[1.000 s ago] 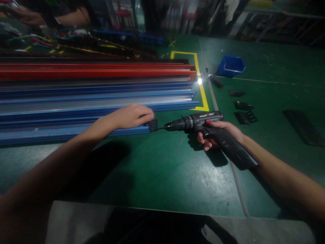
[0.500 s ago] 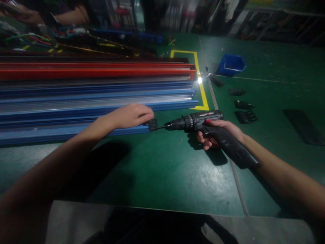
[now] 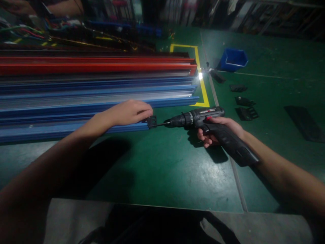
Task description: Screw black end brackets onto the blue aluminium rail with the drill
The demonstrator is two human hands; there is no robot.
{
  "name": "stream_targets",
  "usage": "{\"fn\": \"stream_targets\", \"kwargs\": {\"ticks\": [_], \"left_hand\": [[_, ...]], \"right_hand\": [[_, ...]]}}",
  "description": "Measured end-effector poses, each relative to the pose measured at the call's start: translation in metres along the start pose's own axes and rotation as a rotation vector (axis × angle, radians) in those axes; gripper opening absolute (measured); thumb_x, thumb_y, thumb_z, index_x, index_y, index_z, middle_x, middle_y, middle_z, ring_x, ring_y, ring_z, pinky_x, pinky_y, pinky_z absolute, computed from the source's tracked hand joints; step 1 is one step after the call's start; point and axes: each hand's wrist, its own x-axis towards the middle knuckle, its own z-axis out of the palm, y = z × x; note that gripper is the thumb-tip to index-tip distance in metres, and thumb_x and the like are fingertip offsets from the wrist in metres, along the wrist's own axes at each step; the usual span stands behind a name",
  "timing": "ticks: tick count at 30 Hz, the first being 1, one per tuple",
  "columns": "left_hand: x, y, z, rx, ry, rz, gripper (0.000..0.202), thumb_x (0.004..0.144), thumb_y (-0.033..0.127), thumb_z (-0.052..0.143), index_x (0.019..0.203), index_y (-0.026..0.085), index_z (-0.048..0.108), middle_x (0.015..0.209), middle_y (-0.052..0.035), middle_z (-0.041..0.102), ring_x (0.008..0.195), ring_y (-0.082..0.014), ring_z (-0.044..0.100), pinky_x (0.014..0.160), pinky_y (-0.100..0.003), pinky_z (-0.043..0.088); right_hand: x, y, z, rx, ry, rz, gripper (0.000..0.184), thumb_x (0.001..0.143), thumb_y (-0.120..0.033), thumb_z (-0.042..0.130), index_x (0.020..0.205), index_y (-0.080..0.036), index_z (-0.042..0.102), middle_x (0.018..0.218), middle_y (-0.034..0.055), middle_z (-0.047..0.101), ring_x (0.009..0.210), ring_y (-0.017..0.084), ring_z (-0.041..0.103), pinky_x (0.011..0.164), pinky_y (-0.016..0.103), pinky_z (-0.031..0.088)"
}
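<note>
My right hand (image 3: 223, 130) is wrapped round the handle of a black cordless drill (image 3: 203, 117), its body lying level and pointing left. The long thin bit reaches a small black end cap (image 3: 152, 121) at the right end of the nearest blue profile (image 3: 127, 127). My left hand (image 3: 130, 112) rests on that end, its fingers closed over the profile and the cap's edge. Its fingertips are partly hidden. Whether the bit touches a screw is too small to tell.
More blue profiles and a red profile (image 3: 101, 67) lie side by side behind. Yellow tape (image 3: 203, 89) marks the green table. Black end caps (image 3: 247, 113), a blue bin (image 3: 233, 60) and a dark flat piece (image 3: 304, 123) are at the right. Another person's arm (image 3: 63, 8) shows at top left.
The view has shifted slightly, so most things sit a little higher in the picture. Both hands, the drill and the end cap keep nearly the same arrangement.
</note>
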Motion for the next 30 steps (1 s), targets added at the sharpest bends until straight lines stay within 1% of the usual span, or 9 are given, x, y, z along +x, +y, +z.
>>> {"fn": "stream_targets", "kwargs": {"ticks": [6,9,14,19,21,24,27,30], "left_hand": [[0.0006,0.001,-0.0004,0.021,-0.015,-0.02,0.047,0.107,0.048,0.037,0.099,0.021,0.075,0.097,-0.0035,0.077,0.088,-0.0183,0.07,0.081,-0.028,0.047],[0.0007,0.0025,-0.0008,0.023,-0.013,-0.032,0.048,0.106,0.048,0.036,0.102,0.02,0.075,0.099,-0.0038,0.077,0.09,-0.0184,0.07,0.084,-0.028,0.047],[0.0006,0.0047,-0.0019,0.048,-0.05,-0.063,0.05,0.106,0.047,0.035,0.104,0.019,0.075,0.103,-0.0053,0.078,0.093,-0.0196,0.071,0.086,-0.028,0.048],[0.0002,0.006,-0.0034,0.051,-0.066,-0.074,0.052,0.106,0.048,0.033,0.105,0.019,0.076,0.101,-0.0064,0.078,0.091,-0.0209,0.071,0.086,-0.03,0.049],[0.0001,0.0066,-0.0038,0.049,-0.061,-0.076,0.052,0.105,0.049,0.033,0.104,0.019,0.076,0.099,-0.0062,0.077,0.089,-0.0208,0.071,0.084,-0.03,0.049],[0.0001,0.0072,-0.0038,0.044,-0.046,-0.08,0.051,0.104,0.05,0.035,0.104,0.02,0.077,0.098,-0.0055,0.077,0.088,-0.0204,0.071,0.084,-0.03,0.05],[0.0001,0.0067,-0.0031,0.039,-0.036,-0.082,0.051,0.104,0.05,0.035,0.105,0.021,0.077,0.098,-0.0047,0.077,0.088,-0.0201,0.071,0.085,-0.03,0.051],[-0.0001,0.0049,-0.0022,0.034,-0.018,-0.068,0.05,0.104,0.051,0.037,0.103,0.022,0.078,0.097,-0.0043,0.077,0.088,-0.0201,0.072,0.084,-0.031,0.052]], "right_hand": [[-0.0001,0.0,-0.0004,-0.025,-0.015,-0.005,0.041,0.097,-0.045,0.06,0.117,-0.009,0.065,0.103,0.015,0.076,0.085,0.024,0.073,0.088,0.043,0.059],[0.0001,-0.0002,-0.0034,-0.031,-0.028,-0.012,0.041,0.1,-0.045,0.056,0.119,-0.009,0.063,0.105,0.0156,0.076,0.091,0.026,0.073,0.09,0.045,0.059],[0.0018,0.0003,-0.0089,0.002,-0.194,-0.012,0.045,0.102,-0.044,0.056,0.125,-0.005,0.057,0.113,0.0172,0.075,0.101,0.024,0.074,0.1,0.041,0.058],[0.003,0.0001,-0.0093,0.046,-0.258,0.0,0.047,0.104,-0.042,0.054,0.127,-0.002,0.055,0.116,0.0186,0.073,0.104,0.023,0.074,0.103,0.039,0.057],[0.003,0.0,-0.0094,0.035,-0.252,0.001,0.048,0.104,-0.043,0.054,0.126,-0.001,0.056,0.116,0.0189,0.072,0.106,0.024,0.074,0.103,0.04,0.056],[0.0025,0.0001,-0.0087,0.034,-0.194,-0.018,0.045,0.103,-0.043,0.055,0.127,-0.006,0.056,0.115,0.0166,0.073,0.107,0.025,0.073,0.1,0.042,0.058],[0.0014,0.0,-0.0069,0.013,-0.112,-0.027,0.041,0.102,-0.044,0.054,0.126,-0.011,0.059,0.112,0.0136,0.075,0.102,0.025,0.074,0.095,0.044,0.059],[0.0005,-0.0004,-0.0065,-0.02,-0.081,-0.019,0.042,0.101,-0.047,0.055,0.123,-0.011,0.062,0.109,0.0141,0.075,0.096,0.025,0.073,0.092,0.046,0.06]]}}
